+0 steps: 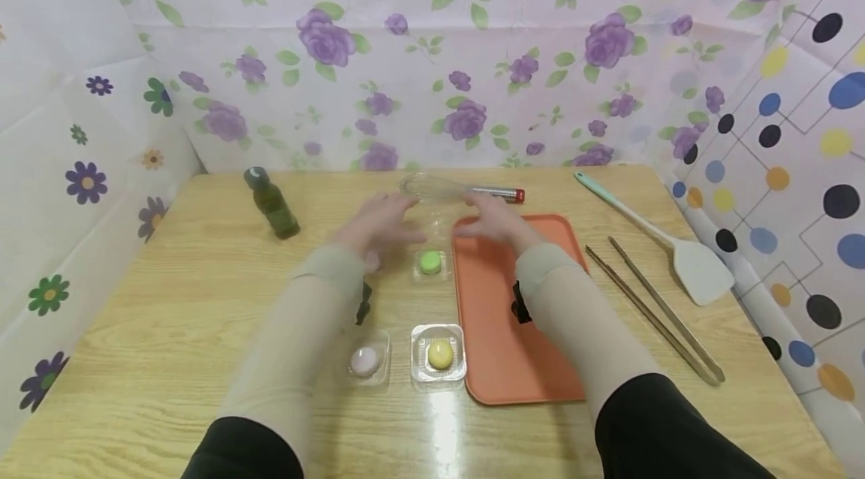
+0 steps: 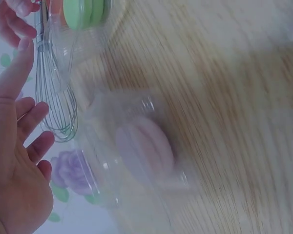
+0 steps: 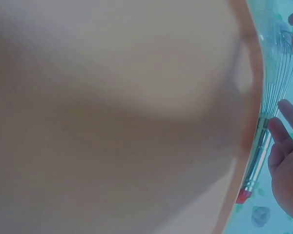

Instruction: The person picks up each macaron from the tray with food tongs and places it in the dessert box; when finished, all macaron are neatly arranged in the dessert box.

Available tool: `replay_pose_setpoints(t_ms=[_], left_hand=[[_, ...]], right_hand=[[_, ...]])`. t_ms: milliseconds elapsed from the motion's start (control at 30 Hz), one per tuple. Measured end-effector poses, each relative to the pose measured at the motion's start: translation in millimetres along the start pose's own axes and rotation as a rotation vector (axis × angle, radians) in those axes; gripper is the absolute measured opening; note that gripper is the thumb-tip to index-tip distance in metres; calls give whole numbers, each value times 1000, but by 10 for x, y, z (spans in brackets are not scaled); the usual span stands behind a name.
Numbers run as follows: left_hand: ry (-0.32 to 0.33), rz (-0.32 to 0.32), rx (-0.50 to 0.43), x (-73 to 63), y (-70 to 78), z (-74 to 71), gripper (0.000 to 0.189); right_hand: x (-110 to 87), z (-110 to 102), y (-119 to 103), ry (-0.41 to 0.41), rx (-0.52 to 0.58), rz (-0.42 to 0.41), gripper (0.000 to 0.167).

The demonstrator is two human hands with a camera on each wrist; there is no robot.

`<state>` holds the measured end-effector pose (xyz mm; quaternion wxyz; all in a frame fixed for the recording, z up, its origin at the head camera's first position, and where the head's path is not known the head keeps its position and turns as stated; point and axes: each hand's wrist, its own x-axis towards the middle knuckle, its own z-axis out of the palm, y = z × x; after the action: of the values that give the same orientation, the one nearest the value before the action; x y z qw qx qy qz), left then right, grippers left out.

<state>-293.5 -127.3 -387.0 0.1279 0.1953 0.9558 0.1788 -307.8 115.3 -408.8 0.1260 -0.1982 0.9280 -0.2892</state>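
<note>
A green macaron [image 1: 430,263] sits in a clear plastic box, its transparent lid [image 1: 436,225] standing up behind it. My left hand [image 1: 385,222] hovers to the left of that lid, fingers loosely bent and nothing held. Across from it my right hand [image 1: 496,222] is over the far end of the orange tray [image 1: 527,359], also holding nothing. A pinkish macaron [image 2: 146,151] in another clear box lies below the left hand, mostly covered by it in the head view. Nearer the front are a yellow macaron [image 1: 440,353] and a pale lilac macaron [image 1: 365,361], each in a clear box.
Behind the hands lies a whisk [image 1: 496,194]. A dark green bottle [image 1: 273,205] stands at the back left. To the right of the tray are metal tongs [image 1: 665,310] and a white spatula [image 1: 701,272]. Patterned cloth walls [image 1: 378,103] enclose the table.
</note>
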Motion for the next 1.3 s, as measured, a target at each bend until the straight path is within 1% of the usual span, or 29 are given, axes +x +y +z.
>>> replay_pose_setpoints(t_ms=[100,167,267,367,500,567,633,700,833,933,1033,1133,1300], left_hand=[[0,-35,1,47,27,8,84],[-2,-41,22,73,39,6,83],[-3,-49,28,92,52,1,83],[-8,-56,1,90,58,3,83],[-16,-67,-46,88,65,11,83],[-14,-57,-39,95,65,13,82],[-10,-39,-17,108,59,14,78],[-4,-35,-7,118,48,15,76],[10,-39,-1,135,26,14,75],[34,-20,4,140,16,1,71],[67,5,2,140,5,-16,71],[91,19,-15,132,-7,-33,76],[109,42,-24,96,-4,-48,85]], right_hand=[[46,11,3,-7,-2,1,83],[64,28,1,-24,4,7,82],[76,53,-9,-52,22,13,82],[82,73,-27,-73,51,14,82],[108,94,-40,-79,48,7,81],[133,109,-37,-73,32,-2,81],[154,127,-36,-64,40,-15,80],[176,145,-38,-51,66,-33,78],[203,165,-53,-17,158,-81,76],[205,152,-81,4,193,-110,77],[196,127,-117,25,188,-124,78],[170,97,-158,38,167,-119,81],[84,54,-200,19,146,-108,87]])
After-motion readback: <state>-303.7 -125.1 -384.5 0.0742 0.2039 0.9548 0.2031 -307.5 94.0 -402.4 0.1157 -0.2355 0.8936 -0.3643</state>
